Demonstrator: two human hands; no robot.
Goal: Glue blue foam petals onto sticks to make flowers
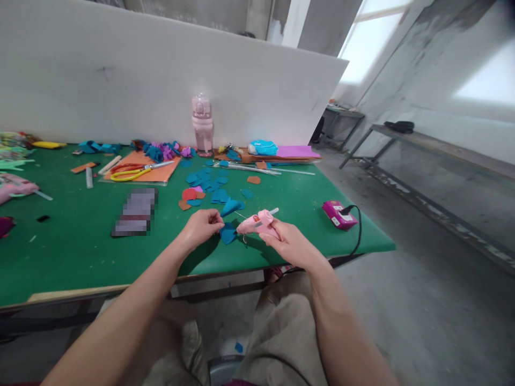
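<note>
My left hand (204, 227) pinches a blue felt piece (228, 234) near the table's front edge. In my right hand (288, 242) is a pink glue gun (257, 222), its nozzle at the right edge of that piece; I cannot tell whether it touches. A clear glue stick (274, 211) pokes out of the gun's back. Just above my left fingers is a folded, cone-like blue felt piece (232, 206), with a thin wire running from it toward the gun. Farther back lie several loose blue felt pieces (203, 179), along with a red felt piece (189, 194).
On the green table (80, 268) a phone (135, 212) lies to the left. Behind it, scissors (140, 170) rest on an orange sheet (167, 174). A pink bottle (203, 126) stands against the white board (132, 69). At right sits a magenta box (339, 215) with a black cord (359, 236).
</note>
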